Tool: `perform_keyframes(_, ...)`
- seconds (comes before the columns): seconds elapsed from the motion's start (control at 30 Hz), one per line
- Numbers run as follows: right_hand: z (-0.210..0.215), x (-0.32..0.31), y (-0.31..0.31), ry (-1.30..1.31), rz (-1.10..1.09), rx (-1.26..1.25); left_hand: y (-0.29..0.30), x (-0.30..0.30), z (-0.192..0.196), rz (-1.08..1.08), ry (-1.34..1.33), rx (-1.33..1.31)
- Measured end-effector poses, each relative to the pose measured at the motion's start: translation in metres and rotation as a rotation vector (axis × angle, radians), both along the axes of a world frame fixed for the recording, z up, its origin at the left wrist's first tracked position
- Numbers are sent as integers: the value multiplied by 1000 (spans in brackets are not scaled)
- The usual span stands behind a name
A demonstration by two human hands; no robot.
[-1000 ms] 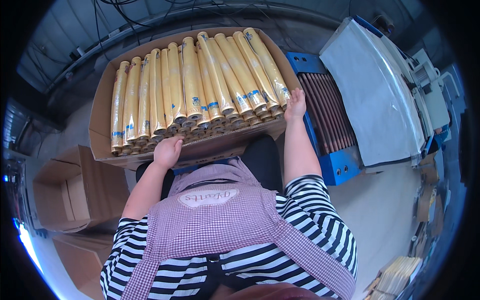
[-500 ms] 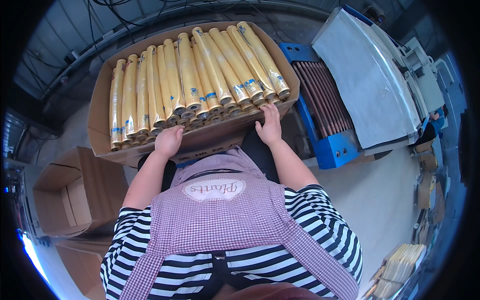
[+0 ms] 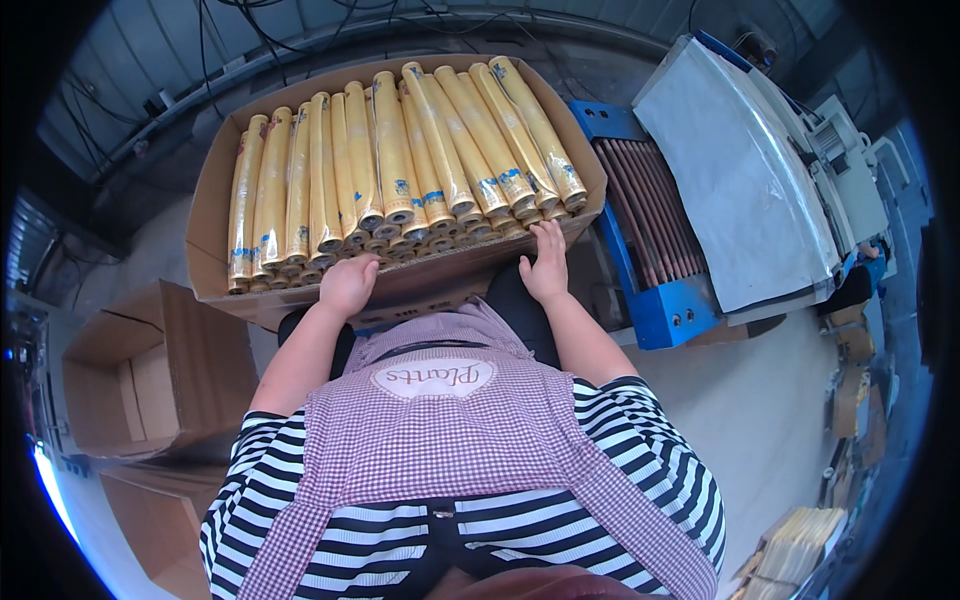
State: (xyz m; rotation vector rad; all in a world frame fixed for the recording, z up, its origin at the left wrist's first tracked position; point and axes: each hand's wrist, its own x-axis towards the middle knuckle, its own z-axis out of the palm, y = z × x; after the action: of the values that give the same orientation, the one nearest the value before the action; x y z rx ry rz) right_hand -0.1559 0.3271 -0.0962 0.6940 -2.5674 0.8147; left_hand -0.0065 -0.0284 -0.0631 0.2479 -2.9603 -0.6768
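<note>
A large open cardboard box [image 3: 430,275] stands in front of me, packed with long yellow film-wrapped rolls [image 3: 392,150] that have blue markings. The rolls lie side by side in layers, with their near ends toward me. My left hand [image 3: 349,286] is closed at the box's near rim, left of its middle; its curled fingertips are partly hidden. Farther right, my right hand [image 3: 545,265] rests its outstretched fingers on the same rim, near the roll ends, with the thumb apart. Neither hand holds a roll.
To the right stands a blue-framed roller conveyor [image 3: 655,215] beside a machine with a pale sheet cover [image 3: 745,180]. Bare cardboard boxes [image 3: 190,365] sit at the left. A stack of flat yellowish pieces [image 3: 795,545] is at the lower right. Cables [image 3: 270,35] hang along the far wall.
The whole scene has shifted slightly right and down in view. Both hands stay at the near rim, and the rolls keep their arrangement in the box.
</note>
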Motion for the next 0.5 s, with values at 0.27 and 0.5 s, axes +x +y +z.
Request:
perform_keyframes(0.27,0,1,3,-11,8,3,2,-2,6,4,-11,-12)
perform_keyframes(0.5,-3,1,1,-5,-12,-1,2,-4,5,4,-3,-8)
